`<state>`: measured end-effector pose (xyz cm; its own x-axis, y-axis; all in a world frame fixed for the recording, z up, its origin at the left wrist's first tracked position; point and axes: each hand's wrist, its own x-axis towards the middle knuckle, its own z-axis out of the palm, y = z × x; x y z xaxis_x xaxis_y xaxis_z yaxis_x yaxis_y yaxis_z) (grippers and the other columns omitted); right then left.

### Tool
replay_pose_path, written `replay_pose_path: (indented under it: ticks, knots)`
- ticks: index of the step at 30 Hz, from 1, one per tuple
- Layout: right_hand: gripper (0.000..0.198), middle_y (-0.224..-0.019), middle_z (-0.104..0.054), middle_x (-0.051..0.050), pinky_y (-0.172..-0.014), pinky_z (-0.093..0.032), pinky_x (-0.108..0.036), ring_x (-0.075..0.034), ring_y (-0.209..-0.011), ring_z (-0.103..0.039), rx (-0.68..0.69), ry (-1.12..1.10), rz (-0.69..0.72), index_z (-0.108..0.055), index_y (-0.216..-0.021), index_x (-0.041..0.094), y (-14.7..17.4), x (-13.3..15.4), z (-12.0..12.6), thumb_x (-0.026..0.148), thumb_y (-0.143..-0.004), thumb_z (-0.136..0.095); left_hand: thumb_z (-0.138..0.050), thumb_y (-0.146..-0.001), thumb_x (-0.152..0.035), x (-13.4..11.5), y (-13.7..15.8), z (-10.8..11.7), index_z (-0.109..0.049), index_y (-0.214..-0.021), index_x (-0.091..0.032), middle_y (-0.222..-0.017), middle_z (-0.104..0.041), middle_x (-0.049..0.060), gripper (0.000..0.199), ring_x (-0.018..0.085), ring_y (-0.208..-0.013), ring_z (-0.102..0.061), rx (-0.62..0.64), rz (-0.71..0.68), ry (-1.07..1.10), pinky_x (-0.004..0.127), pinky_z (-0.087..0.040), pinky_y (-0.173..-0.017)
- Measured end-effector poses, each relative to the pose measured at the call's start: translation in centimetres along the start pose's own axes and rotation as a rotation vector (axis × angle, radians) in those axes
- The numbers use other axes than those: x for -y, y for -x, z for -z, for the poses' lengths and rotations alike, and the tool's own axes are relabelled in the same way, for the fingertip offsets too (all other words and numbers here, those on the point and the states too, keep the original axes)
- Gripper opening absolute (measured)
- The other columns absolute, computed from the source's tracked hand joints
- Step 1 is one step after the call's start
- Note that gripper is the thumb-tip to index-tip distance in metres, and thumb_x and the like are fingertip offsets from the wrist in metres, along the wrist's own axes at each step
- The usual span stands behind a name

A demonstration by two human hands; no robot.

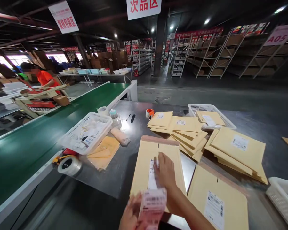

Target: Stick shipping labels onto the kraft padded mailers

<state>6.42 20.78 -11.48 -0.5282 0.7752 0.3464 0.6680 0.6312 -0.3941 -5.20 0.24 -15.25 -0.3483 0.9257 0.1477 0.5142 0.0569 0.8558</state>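
Observation:
A padded envelope point(140, 172) lies on the table in front of me, its flap edge pointing away. My right hand point(165, 169) rests on it with the fingers laid over a white shipping label point(152, 174), partly covering it. My left hand point(131, 212), blurred, grips a printed paper slip point(153, 204) with a barcode, low over the envelope's near end. To the right lies another padded envelope point(196, 195) bearing a white label. Beyond my right hand are several stacked padded envelopes point(186, 134), and a further labelled stack point(230, 153) sits farther right.
A white plastic basket point(69, 135) with small items stands at left, beside a tape roll point(69, 166) and orange envelopes point(104, 151). Another basket point(201, 107) is at the back, one more point(282, 198) at right. A green conveyor point(62, 127) runs along the left; a person point(48, 78) works beyond it.

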Motion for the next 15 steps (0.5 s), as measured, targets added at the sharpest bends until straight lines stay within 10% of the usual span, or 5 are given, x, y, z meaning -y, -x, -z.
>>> replay_pose_path:
  ticks: [4,9,15]
  knots:
    - [0.06,-0.15,-0.044,-0.012,-0.114,-0.029,-0.051,-0.03,-0.14,-0.036,0.266,0.059,0.493,-0.04,-0.143,0.017,1.6,0.4,-0.4,0.04,-0.087,-0.046,-0.054,-0.088,-0.039,1.5,-1.6,1.4,-0.06,-0.127,-0.029,-0.128,-0.066,0.004,0.041,0.025,-0.122,-0.059,0.093,-0.175,-0.162,0.041,-0.047,-0.107]
    - [0.059,-0.153,-0.031,-0.019,-0.115,-0.023,-0.062,-0.035,-0.142,-0.029,0.269,0.172,0.117,-0.037,-0.144,0.008,-0.2,-0.7,1.7,0.03,-0.089,-0.042,-0.045,-0.089,-0.053,1.0,-1.4,0.4,-0.067,-0.119,-0.027,-0.128,-0.066,0.006,0.045,0.027,-0.126,-0.056,-0.013,0.021,-0.093,0.043,-0.036,-0.115]
    - [0.083,-0.154,-0.028,-0.017,-0.114,-0.025,-0.065,-0.039,-0.142,-0.025,0.461,-0.059,0.438,-0.031,-0.148,0.018,6.5,1.5,1.8,0.033,-0.075,-0.067,-0.047,-0.075,-0.075,-1.0,-1.5,1.4,-0.077,-0.096,-0.031,-0.106,-0.076,0.007,0.057,0.036,-0.108,-0.067,-0.105,0.16,0.063,0.055,-0.031,-0.116]
